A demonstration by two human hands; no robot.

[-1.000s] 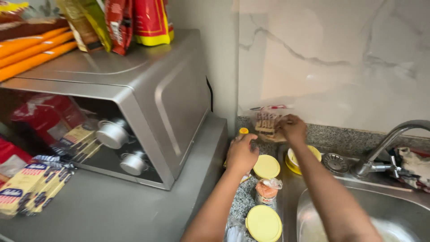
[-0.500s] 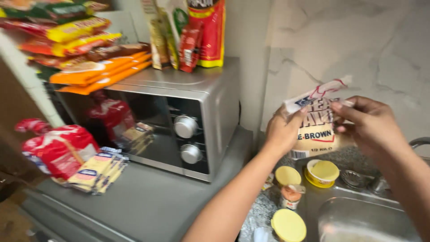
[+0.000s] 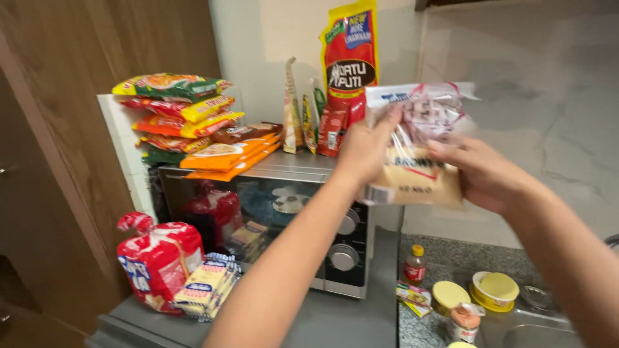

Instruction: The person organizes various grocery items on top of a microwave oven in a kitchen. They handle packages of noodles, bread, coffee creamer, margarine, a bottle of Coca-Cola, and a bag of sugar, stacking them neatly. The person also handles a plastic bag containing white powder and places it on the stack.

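Raised higher: one clear bag (image 3: 419,145), two hands.

Packets (image 3: 193,122) lie stacked on the microwave (image 3: 335,225); jars (image 3: 493,290) sit right of it, seemingly beside a sink.

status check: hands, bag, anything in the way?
Left hand and right hand both grip clear plastic bag of tan powder, raised. Silver microwave below, tall red pouch behind. Nothing blocking.

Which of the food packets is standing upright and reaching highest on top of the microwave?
The tall red pouch against the wall; the orange and yellow packets lie flat, stacked.
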